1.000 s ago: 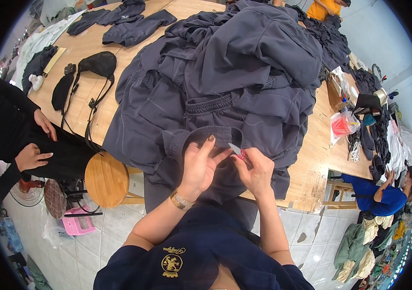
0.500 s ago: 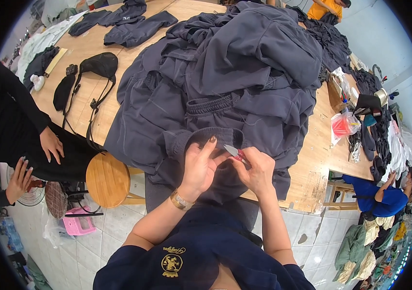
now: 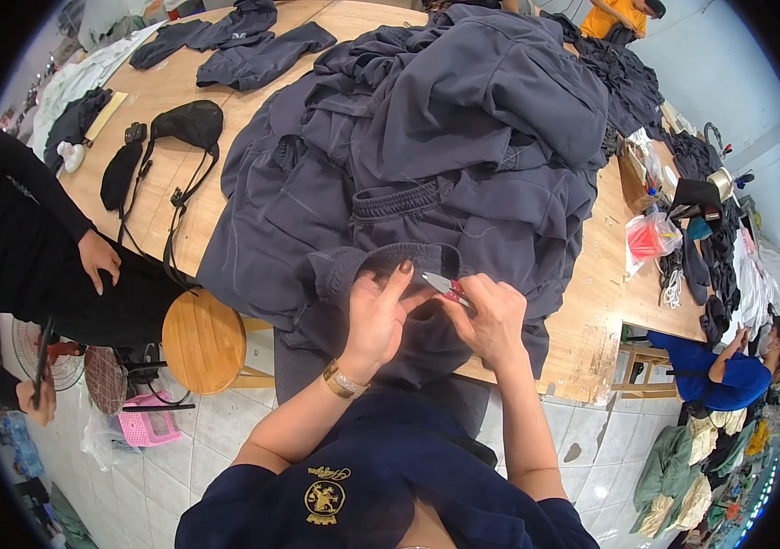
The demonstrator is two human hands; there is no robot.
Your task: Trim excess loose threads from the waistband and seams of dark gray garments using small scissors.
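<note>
A dark grey garment with a gathered elastic waistband (image 3: 413,252) lies at the near edge of a large pile of dark grey clothing (image 3: 490,101). My left hand (image 3: 374,316) is at this waistband, thumb raised and the other fingers curled against the cloth, partly hidden. In my right hand (image 3: 495,320) are small thread snips (image 3: 445,286) with silver blades and a red handle. Their blades point left, close to my left fingertips and just below the waistband's upper edge. Whether a thread lies between the blades is too small to tell.
A wooden stool (image 3: 204,340) stands left of the table (image 3: 582,352). Black bags with straps (image 3: 184,123) lie on the table's left. Beside them is a person in black (image 3: 51,220). At right are a red-filled plastic bag (image 3: 653,236) and a seated person in blue (image 3: 728,371).
My right hand has shifted slightly right and its fingers have changed pose on the snips. My left hand stays nearly still. At far left, another person's hand has lowered and holds a dark, flat object.
</note>
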